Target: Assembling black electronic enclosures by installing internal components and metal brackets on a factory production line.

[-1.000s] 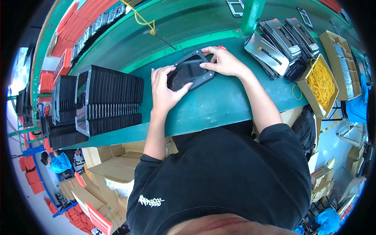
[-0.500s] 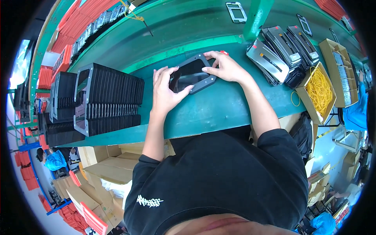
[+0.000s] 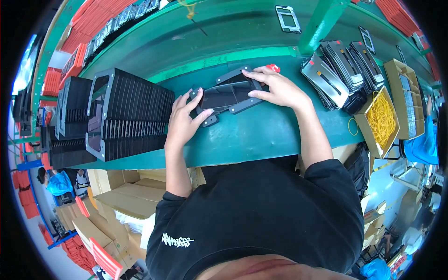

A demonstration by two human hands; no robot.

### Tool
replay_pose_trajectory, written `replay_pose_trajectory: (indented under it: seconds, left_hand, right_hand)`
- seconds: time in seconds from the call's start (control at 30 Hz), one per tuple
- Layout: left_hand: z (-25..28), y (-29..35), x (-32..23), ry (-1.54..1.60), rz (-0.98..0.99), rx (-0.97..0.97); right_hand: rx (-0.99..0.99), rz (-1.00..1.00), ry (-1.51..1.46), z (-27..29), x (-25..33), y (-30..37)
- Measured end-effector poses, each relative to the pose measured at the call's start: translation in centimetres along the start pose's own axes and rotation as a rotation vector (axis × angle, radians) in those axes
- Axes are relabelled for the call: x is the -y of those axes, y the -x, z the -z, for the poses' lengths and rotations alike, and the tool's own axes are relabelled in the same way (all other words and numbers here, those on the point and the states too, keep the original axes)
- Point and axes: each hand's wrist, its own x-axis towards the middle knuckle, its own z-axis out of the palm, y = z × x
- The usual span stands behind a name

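Observation:
A dark grey clamp frame point(image 3: 246, 104) with rivets lies on the green bench in two parts, pulled apart along its length. Between them shows a glossy black screen panel point(image 3: 226, 95), its right end still within the right part. My left hand point(image 3: 181, 121) grips the smaller left end piece point(image 3: 211, 121), thumb on the near corner and fingers on the far one. Across the right part my right hand point(image 3: 282, 88) is closed, its fingers at the far edge and its thumb at the near side. Both palms face down.
Tall stacks of black frames point(image 3: 135, 100) stand at the left. Piles of silver-backed screen panels point(image 3: 326, 81) lie at the right, beside a box of yellow rubber bands point(image 3: 382, 119) and a divided carton point(image 3: 396, 84). A small red object point(image 3: 273, 68) sits behind my right hand.
The frame, one closed ring before, has come apart into two pieces. My left hand has shifted left with the end piece, and more of the panel's left end is uncovered.

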Motion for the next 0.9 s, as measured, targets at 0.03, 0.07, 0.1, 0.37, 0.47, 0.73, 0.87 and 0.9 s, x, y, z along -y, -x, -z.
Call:
replay_pose_trajectory:
  seconds: [0.03,0.07,0.1,0.37,0.47,0.73,0.87,0.9]
  left_hand:
    - [0.2,-0.1,-0.4,-0.006,0.009,0.01]
    - [0.4,-0.1,-0.7,-0.012,0.017,0.02]
    - [0.5,-0.1,-0.8,-0.018,0.026,0.03]
    - [0.5,-0.9,0.6,-0.057,-0.111,0.005]
    - [1.2,-0.8,0.6,-0.055,-0.125,0.016]
    - [-0.8,0.4,1.7,0.011,-0.174,-0.004]
    - [-1.2,0.4,1.4,0.031,-0.183,-0.032]
    - [-1.5,0.8,1.6,0.049,-0.172,-0.034]
  right_hand:
    - [-0.005,-0.016,0.044,0.0,0.4,0.1]
    - [-0.011,-0.032,0.088,0.0,0.6,0.1]
    - [-0.003,-0.027,0.091,0.1,0.8,-0.1]
    - [0.031,-0.119,0.202,0.2,1.6,-0.5]
    - [0.052,-0.051,0.21,0.1,1.4,-0.8]
    - [-0.302,-0.03,-0.563,4.3,7.6,-11.5]
    - [0.106,0.158,-0.993,1.0,11.5,-13.2]
    - [0.128,0.147,-0.999,0.2,11.7,-12.6]
